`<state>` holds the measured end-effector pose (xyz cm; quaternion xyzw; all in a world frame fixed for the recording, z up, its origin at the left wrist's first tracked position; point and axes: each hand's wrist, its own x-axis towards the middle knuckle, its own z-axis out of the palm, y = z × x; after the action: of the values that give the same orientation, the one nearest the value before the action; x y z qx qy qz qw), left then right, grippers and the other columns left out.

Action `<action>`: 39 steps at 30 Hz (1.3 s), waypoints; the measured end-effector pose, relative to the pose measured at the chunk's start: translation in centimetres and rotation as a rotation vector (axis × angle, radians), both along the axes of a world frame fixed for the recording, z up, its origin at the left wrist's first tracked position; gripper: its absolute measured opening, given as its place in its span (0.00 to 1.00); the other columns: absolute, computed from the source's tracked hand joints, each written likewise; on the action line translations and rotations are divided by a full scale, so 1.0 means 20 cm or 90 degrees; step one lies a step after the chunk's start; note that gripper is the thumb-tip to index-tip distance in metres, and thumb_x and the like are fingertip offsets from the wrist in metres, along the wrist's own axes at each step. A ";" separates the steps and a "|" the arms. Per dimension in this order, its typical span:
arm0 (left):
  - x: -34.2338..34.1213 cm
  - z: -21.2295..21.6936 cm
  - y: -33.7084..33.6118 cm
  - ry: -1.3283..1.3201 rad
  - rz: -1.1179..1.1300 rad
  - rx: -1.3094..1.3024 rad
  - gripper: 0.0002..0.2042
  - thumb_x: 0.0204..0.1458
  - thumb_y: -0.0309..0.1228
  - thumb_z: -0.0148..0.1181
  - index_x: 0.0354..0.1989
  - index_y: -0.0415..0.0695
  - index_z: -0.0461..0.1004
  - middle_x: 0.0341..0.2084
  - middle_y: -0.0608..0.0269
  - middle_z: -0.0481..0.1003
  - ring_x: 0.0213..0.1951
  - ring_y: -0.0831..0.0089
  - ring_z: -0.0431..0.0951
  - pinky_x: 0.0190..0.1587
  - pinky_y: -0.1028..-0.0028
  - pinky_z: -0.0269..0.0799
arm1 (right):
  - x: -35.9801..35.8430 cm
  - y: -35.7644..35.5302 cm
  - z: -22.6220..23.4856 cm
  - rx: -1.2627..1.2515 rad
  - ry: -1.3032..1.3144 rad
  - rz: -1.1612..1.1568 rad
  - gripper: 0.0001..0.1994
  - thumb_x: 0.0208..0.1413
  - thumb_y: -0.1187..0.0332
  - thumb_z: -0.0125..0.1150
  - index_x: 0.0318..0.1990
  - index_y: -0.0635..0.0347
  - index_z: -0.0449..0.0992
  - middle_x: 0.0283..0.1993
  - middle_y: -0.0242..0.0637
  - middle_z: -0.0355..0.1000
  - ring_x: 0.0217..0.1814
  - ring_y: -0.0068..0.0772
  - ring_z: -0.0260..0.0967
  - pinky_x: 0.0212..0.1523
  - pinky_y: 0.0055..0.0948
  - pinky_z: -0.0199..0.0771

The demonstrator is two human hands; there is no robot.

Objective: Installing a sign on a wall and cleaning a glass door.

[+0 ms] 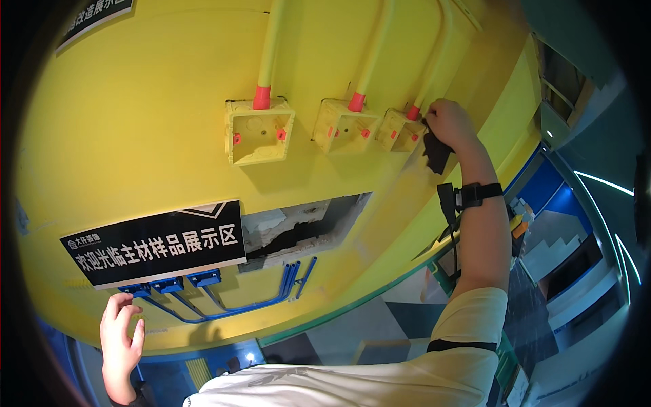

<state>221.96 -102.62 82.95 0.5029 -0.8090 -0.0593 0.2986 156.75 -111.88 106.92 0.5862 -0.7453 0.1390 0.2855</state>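
My right hand (450,125) is raised to the yellow wall, its fingers closed on a dark cloth (437,153) that hangs below them. It is right beside the smallest-looking yellow wall box (392,133), the rightmost of three. To its left are a middle yellow box (346,127) and a larger-looking one (261,139), all open-fronted with red tabs inside. My left hand (122,337) is low on the left, fingers loosely bent and apart, holding nothing. It is just below a blue junction box (137,290) and the black sign (156,245); whether it touches either I cannot tell.
Yellow conduits (270,51) with red collars run up from the boxes. Under them a ragged-edged hole (325,220) opens in the wall beside the sign. Blue pipes (251,311) run along the wall's lower part. Tiled floor (339,332) and lit rooms show at the right.
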 end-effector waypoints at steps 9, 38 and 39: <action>0.06 0.02 0.02 0.000 0.019 -0.009 0.09 0.43 0.18 0.61 0.35 0.36 0.73 0.47 0.49 0.71 0.47 0.49 0.75 0.50 0.61 0.72 | -0.13 0.03 -0.19 -0.104 -0.148 0.161 0.15 0.58 0.70 0.53 0.49 0.54 0.83 0.48 0.44 0.78 0.53 0.48 0.75 0.55 0.39 0.74; -0.06 0.01 0.04 -0.030 -0.017 0.009 0.11 0.44 0.18 0.62 0.37 0.37 0.73 0.47 0.49 0.71 0.48 0.50 0.75 0.51 0.63 0.72 | 0.33 0.09 -0.71 -0.183 -0.101 -0.181 0.22 0.56 0.68 0.59 0.60 0.49 0.73 0.55 0.51 0.66 0.50 0.56 0.74 0.44 0.49 0.79; -0.05 0.00 0.05 -0.026 -0.006 0.017 0.11 0.44 0.18 0.61 0.37 0.37 0.73 0.47 0.49 0.71 0.48 0.50 0.75 0.52 0.63 0.72 | 0.31 0.06 -0.71 -0.179 -0.100 -0.178 0.22 0.56 0.68 0.59 0.60 0.49 0.73 0.55 0.51 0.66 0.50 0.56 0.74 0.44 0.49 0.79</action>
<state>220.97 -101.71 82.99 0.5037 -0.8165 -0.0613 0.2753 162.94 -110.59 92.76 0.4188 -0.8127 0.2463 0.3218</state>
